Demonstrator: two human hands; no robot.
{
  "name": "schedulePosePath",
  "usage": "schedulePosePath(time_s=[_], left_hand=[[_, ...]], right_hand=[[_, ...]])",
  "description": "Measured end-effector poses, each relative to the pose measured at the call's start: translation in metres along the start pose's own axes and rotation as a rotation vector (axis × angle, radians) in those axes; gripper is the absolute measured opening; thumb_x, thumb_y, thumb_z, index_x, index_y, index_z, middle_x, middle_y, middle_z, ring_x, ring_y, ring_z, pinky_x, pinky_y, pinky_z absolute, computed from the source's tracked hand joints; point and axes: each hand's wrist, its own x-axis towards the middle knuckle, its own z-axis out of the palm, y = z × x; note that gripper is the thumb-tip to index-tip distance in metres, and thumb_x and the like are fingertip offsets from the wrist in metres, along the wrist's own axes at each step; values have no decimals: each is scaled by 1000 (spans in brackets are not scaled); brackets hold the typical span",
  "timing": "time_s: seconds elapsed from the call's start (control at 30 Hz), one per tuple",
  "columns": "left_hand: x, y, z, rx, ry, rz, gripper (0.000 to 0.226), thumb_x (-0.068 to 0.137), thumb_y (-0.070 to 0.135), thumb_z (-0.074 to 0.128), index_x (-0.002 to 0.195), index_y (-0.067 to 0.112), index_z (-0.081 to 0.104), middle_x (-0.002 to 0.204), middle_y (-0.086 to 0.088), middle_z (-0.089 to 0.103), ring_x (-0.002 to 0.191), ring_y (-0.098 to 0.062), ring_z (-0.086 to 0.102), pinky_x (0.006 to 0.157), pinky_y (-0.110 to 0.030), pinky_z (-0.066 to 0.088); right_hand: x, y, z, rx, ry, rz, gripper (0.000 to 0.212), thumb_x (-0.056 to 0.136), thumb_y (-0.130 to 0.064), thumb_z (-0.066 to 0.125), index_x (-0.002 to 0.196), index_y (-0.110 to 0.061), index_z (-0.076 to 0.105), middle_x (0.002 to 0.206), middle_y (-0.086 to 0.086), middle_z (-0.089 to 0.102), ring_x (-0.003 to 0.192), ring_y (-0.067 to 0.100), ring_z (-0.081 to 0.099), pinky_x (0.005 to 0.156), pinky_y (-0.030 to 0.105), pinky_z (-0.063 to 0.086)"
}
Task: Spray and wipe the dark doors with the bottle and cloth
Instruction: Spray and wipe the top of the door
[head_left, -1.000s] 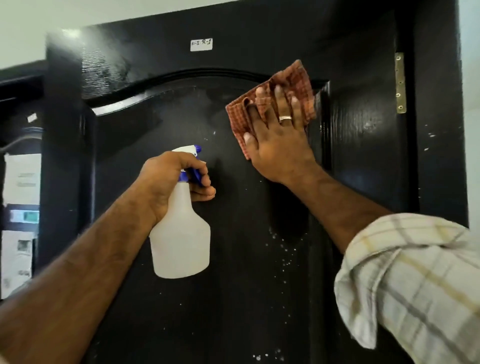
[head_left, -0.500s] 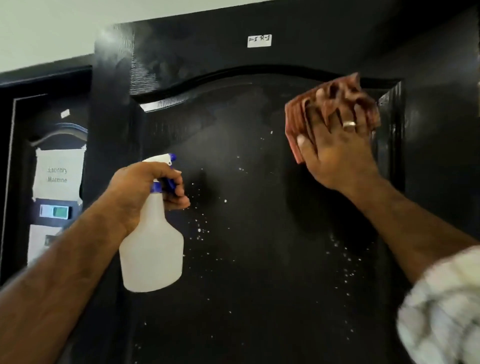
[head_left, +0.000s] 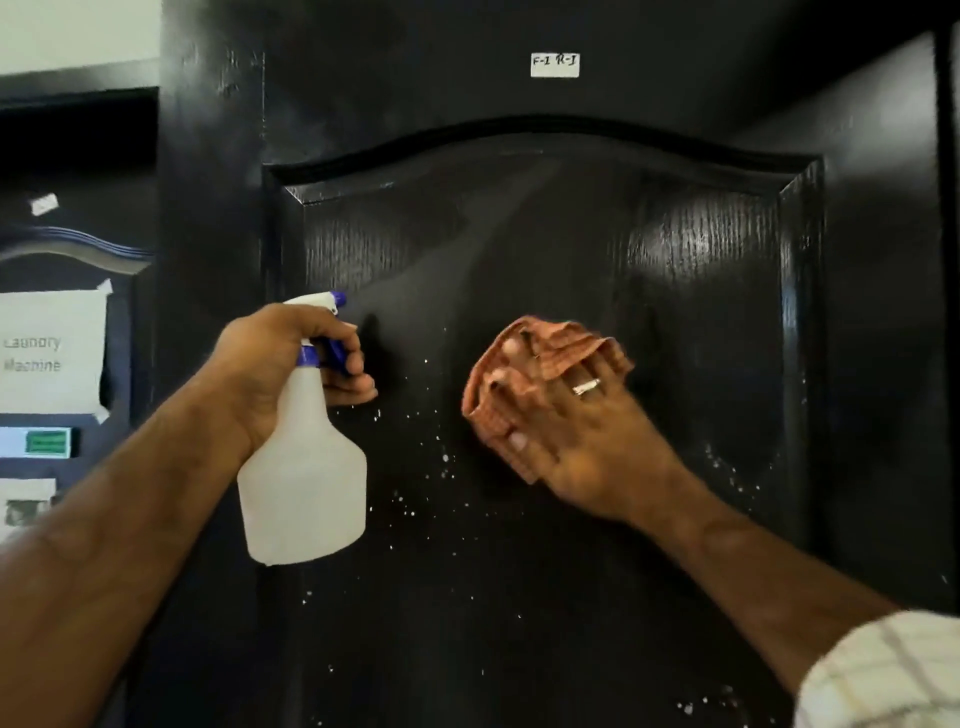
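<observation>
wipe step: right hand (head_left: 576, 441) presses cloth (head_left: 540, 358) flat on door (head_left: 519, 571) panel, left hand (head_left: 275, 374) fingers gripping bottle (head_left: 304, 483). next probably: wipe droplets (head_left: 447, 460) below.

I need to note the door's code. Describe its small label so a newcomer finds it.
Start at the big dark door. Above its arched panel sits a small white label, handwritten, unlike the larger printed paper sign on the door to the left.

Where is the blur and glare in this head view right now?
Head view: the right hand and checked cloth are motion-smeared; the left hand and spray bottle read sharp; light glares off the door panel at upper right; the door edges bow from wide-angle distortion.
</observation>
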Motion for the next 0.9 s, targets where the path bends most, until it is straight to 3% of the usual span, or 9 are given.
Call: schedulePosePath(time_s=[0.1, 0.17, 0.27, 0.37, 0.5, 0.6, 0.67, 0.77, 0.9], left_hand=[[5, 6, -5, -10, -26, 5, 15, 85, 8, 67, 98, 0, 70, 79, -19, 67, 71, -34, 69, 86, -57, 63], [8, 8, -7, -13, -34, 9, 14, 87, 8, 66, 98, 0, 70, 79, -19, 67, 70, -34, 70, 84, -54, 64], [14, 15, -17, -17, -40, 26, 14, 88, 9, 65, 98, 1, 70, 79, -18, 67, 69, -33, 70, 81, -52, 64], [20, 18, -26, -22, -34, 26, 14, 88, 10, 65, 98, 2, 71, 78, -17, 67, 69, -32, 71, 81, -53, 64], [21, 17, -38, -23, -30, 27, 14, 87, 12, 66, 97, 4, 71, 77, -15, 68, 69, -31, 71, 84, -53, 64], [17, 18, -45, -20, -39, 37, 12, 88, 13, 65, 95, 5, 70, 76, -14, 67, 69, -30, 70, 86, -53, 63], [16, 21, -48, -2, -36, 40, 12, 90, 14, 64, 95, 5, 70, 76, -14, 68, 68, -30, 71, 84, -52, 64], [13, 29, -59, 7, -40, 57, 15, 88, 13, 65, 98, 2, 70, 78, -17, 68, 68, -32, 71, 85, -55, 63], [12, 39, -66, 30, 2, 83, 15, 89, 11, 65, 98, 0, 71, 79, -18, 70, 67, -32, 71, 82, -53, 64]], right_hand=[[35, 65, -12, -127, 103, 285, 63, 113, -46, 42, 165, -11, 40, 172, 21, 31, 159, 46, 30, 123, 70, 26], [67, 92, -18, -117, 98, 558, 69, 112, -52, 31, 167, -10, 34, 172, 27, 28, 160, 49, 24, 128, 69, 18], [122, 68, -9, -79, 109, 731, 73, 109, -53, 28, 167, -9, 32, 174, 29, 18, 162, 51, 11, 130, 68, 7], [138, 7, 8, -90, 116, 477, 70, 110, -49, 33, 169, -11, 30, 177, 24, 15, 163, 51, 10, 129, 68, 10], [95, -62, 19, -2, -86, 95, 69, 114, -51, 32, 173, -20, 15, 181, 11, 0, 166, 38, 0, 130, 66, 5], [67, -56, 11, -20, -130, -99, 65, 113, -54, 39, 171, -27, 27, 181, 6, 9, 166, 34, 15, 131, 62, 8], [66, -24, 4, -57, -92, -118, 63, 110, -52, 49, 166, -24, 39, 178, 7, 22, 163, 36, 25, 131, 63, 13], [96, 38, -10, -177, -4, 164, 64, 112, -50, 43, 164, -12, 43, 173, 18, 31, 161, 44, 27, 130, 65, 14], [174, 54, -25, -96, -94, 655, 78, 105, -57, 19, 170, -14, 25, 176, 24, 18, 165, 45, 6, 132, 62, -1]])
